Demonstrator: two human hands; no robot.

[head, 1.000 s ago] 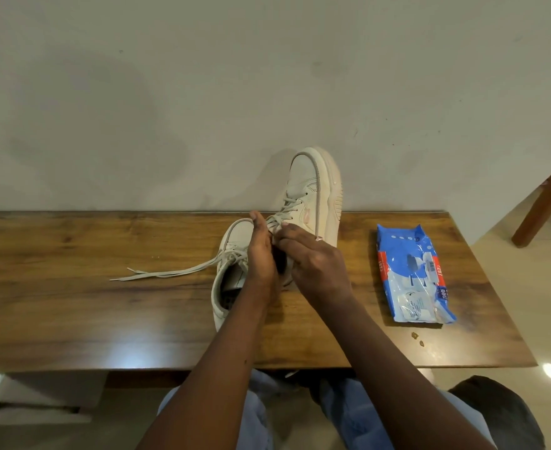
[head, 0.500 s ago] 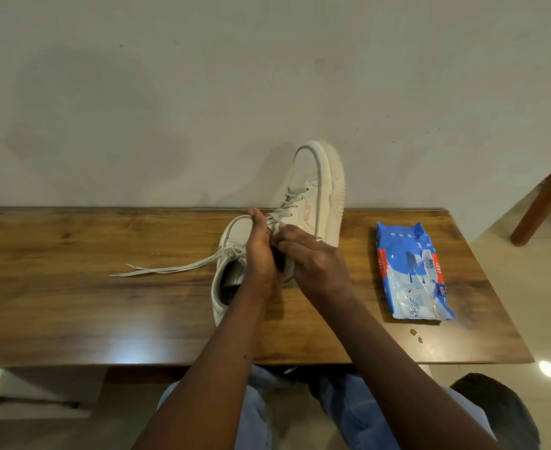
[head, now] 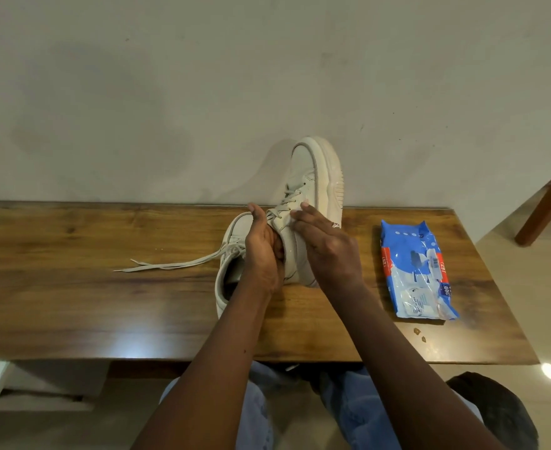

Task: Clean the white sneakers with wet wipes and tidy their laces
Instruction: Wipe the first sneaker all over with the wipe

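Note:
One white sneaker [head: 316, 177] stands tilted, toe up against the wall. My left hand [head: 262, 254] grips its collar from the left, thumb pointing up and fingers tucked at the opening. The straight fingers of my right hand [head: 326, 245] rest on the sneaker's side near the tongue and its laces [head: 288, 198]. A second white sneaker [head: 230, 241] lies flat on the wooden table [head: 72, 303], partly hidden behind my left hand. Its loose laces [head: 170, 264] trail to the left.
A blue pack of wet wipes [head: 417, 271] lies on the table's right part, with small crumbs [head: 420, 335] in front of it. The wall runs right behind the table. A wooden chair leg [head: 550, 203] stands at far right. My knees are under the front edge.
Both hands were pinched together at the upright sneaker's laces. Now they have parted: the left grips the collar, and the right has opened flat against the sneaker's side.

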